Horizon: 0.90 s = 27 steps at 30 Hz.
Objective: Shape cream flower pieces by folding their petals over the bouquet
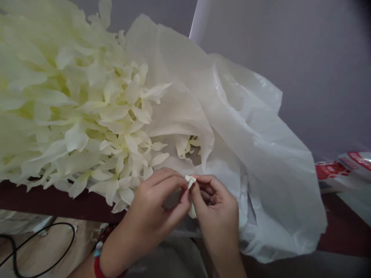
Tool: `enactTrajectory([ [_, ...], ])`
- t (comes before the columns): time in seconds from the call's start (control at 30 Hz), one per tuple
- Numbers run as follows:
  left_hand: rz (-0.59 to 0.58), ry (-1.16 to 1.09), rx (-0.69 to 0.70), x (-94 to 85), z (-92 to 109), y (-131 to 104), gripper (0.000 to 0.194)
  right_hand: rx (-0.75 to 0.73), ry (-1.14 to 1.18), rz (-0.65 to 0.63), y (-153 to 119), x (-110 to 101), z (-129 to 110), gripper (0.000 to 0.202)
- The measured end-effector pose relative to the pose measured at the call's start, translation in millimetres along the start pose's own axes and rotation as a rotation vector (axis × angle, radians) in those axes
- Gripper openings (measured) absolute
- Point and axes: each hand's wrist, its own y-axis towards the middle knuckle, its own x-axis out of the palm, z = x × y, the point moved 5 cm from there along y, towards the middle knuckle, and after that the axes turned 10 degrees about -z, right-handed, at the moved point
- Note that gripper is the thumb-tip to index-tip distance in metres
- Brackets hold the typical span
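Between the fingertips of both hands is a small, pale cream petal piece (pixel 190 181), folded at its top, with a bit more showing below the fingers. My left hand (pixel 162 204) pinches it from the left, thumb against forefinger. From the other side my right hand (pixel 216 208) grips it with thumb and forefinger, the other fingers curled. A large heap of cream-white artificial-looking flowers (pixel 116 116) spreads to the left of my hands. Behind and right of them lies a crumpled white plastic bag (pixel 261 146), with a few small pale flower pieces (pixel 193 144) in its opening.
Bag and flowers rest on a dark red surface (pixel 344 227). A printed red-and-white package (pixel 344 170) lies at the right edge. At lower left a black cable (pixel 72 231) loops over the light floor (pixel 43 251). A grey wall (pixel 319 58) rises behind.
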Motion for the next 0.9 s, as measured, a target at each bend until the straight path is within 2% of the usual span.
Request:
enactTrajectory([
  [0.07, -0.017, -0.002, -0.032, -0.4, -1.9, -0.5, 0.015, -0.033, -0.042, -0.078, 0.5, 1.1, -0.4, 0.005],
  [0.17, -0.001, 0.009, -0.078, -1.6, -3.5, -1.5, 0.014, -0.155, -0.186, -0.138, -1.6, 0.3, -4.7, 0.019],
  [0.3, 0.065, 0.063, -0.065, -1.2, -1.4, -3.6, 0.010, -0.349, -0.332, -0.099, -7.8, -0.3, -14.9, 0.019],
  [0.4, 0.086, 0.155, 0.012, 0.6, 4.0, -5.6, 0.013, -0.412, -0.379, -0.046, -11.6, 1.8, -20.2, 0.018],
  [0.53, 0.038, 0.288, 0.095, 4.7, 8.0, -6.5, 0.014, -0.373, -0.418, 0.000, -12.9, 4.8, -18.8, 0.014],
  [0.7, 0.029, 0.307, 0.132, 7.3, 8.0, -7.9, 0.017, -0.285, -0.424, 0.057, -11.5, 2.5, -11.7, 0.012],
  [0.8, 0.059, 0.265, 0.185, 8.5, 13.4, -10.5, 0.019, -0.143, -0.320, 0.110, -8.9, -3.7, -4.1, 0.019],
  [0.9, 0.115, 0.197, 0.172, 7.9, 16.8, -11.3, 0.021, -0.044, -0.122, 0.053, -6.0, -3.5, 0.6, 0.016],
])
